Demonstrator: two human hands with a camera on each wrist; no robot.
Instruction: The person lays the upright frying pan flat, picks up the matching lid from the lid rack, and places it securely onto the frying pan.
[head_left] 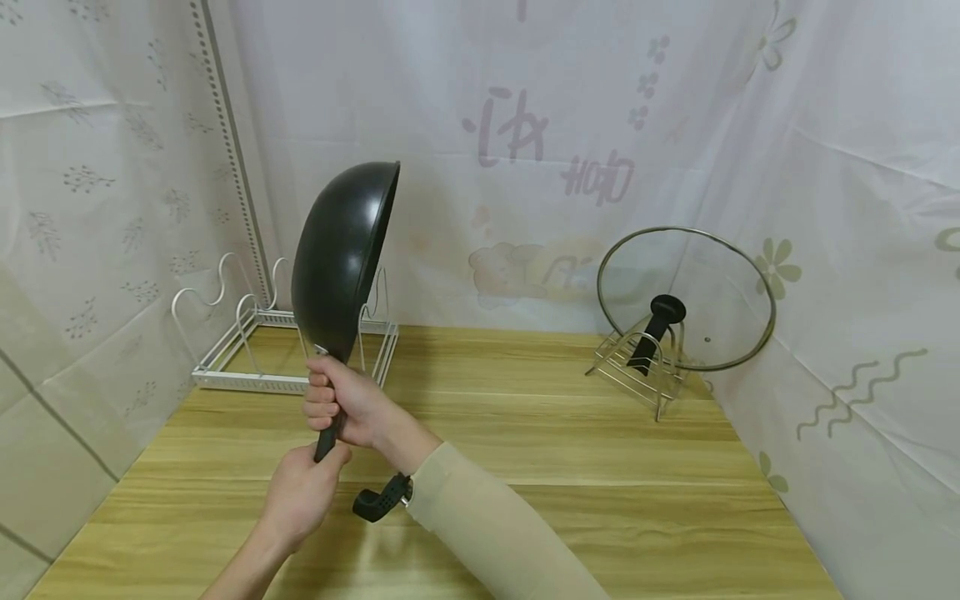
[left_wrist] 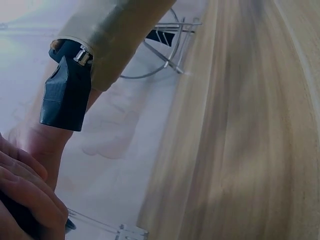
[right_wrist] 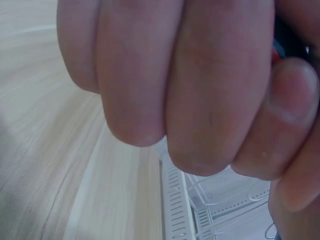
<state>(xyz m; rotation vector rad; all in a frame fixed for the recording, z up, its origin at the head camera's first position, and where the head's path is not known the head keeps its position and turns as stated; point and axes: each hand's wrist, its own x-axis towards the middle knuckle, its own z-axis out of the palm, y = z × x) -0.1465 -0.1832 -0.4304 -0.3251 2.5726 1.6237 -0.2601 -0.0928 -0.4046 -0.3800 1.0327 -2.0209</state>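
Note:
A deep black wok (head_left: 337,258) is held up on its side in the head view, its rounded underside to the left and its handle (head_left: 326,442) downward. My right hand (head_left: 352,404) grips the handle near the pan, fingers curled round it; those fingers (right_wrist: 210,100) fill much of the right wrist view. Lower down, my left hand (head_left: 303,492) grips the handle's end, and its curled fingers (left_wrist: 30,195) show over the dark handle in the left wrist view. Behind the wok stands a white wire rack (head_left: 247,382), partly hidden by it.
At the right, a glass lid (head_left: 720,292) with a black knob leans in a small wire stand (head_left: 637,375), along with a black handle-like piece (head_left: 651,342). The wooden table (head_left: 525,433) meets patterned curtains at its back and sides.

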